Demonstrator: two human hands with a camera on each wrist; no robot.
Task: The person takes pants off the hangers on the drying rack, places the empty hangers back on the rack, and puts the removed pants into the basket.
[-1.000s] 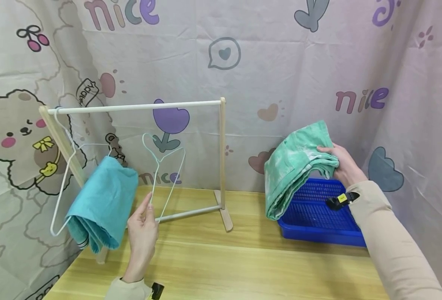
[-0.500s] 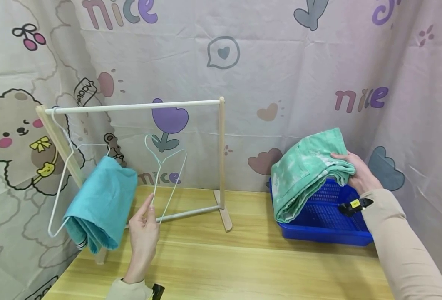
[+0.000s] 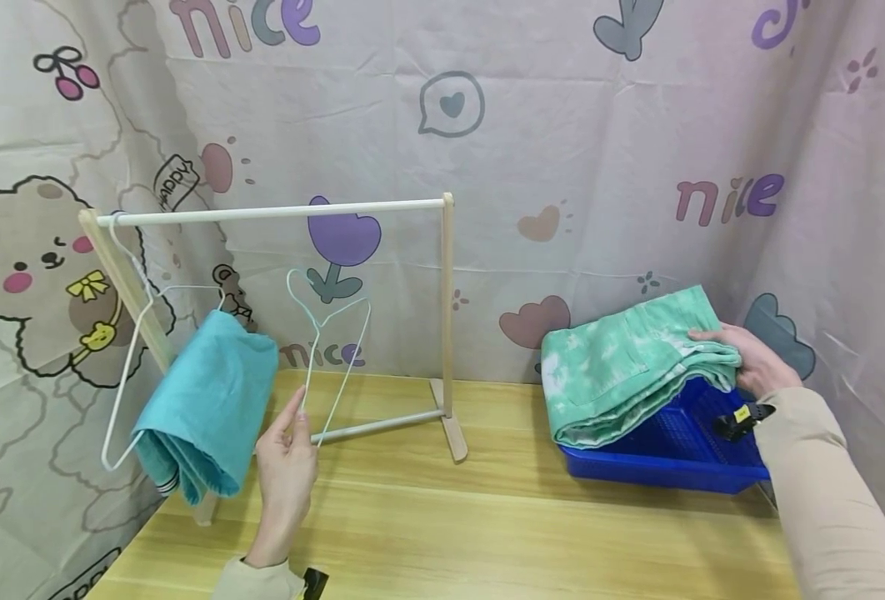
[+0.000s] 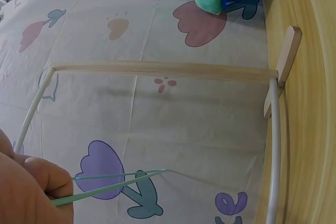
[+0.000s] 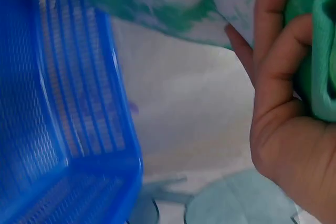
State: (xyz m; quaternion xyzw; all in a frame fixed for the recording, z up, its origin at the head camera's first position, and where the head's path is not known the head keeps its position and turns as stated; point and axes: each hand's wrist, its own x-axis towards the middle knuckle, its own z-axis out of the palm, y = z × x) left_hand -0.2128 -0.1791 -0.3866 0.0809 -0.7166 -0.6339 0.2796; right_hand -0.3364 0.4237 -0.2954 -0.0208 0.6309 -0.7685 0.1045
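My left hand [image 3: 287, 479] pinches the lower part of a thin mint-green wire hanger [image 3: 318, 326], tilted in front of the drying rack's opening. In the left wrist view, the thumb and fingers [image 4: 50, 177] meet on the hanger's wire. My right hand [image 3: 761, 360] grips one end of a folded green-and-white tie-dye garment [image 3: 630, 367]. The garment sags leftward over the blue plastic basket [image 3: 660, 473] and hides its left side. Seen from the right wrist, the thumb lies on one face of the cloth and the fingers are partly hidden.
A wooden rack with a white top rod [image 3: 277, 213] stands on the left of the table [image 3: 442, 533]. At its left end hangs a white hanger [image 3: 129, 358] with a teal garment [image 3: 206, 400]. A printed curtain [image 3: 600, 167] closes off the back and sides.
My right hand has moved right and down with the tie-dye garment, which now lies flatter over the basket. The basket has shifted slightly right. My left hand and its hanger have stayed nearly still.
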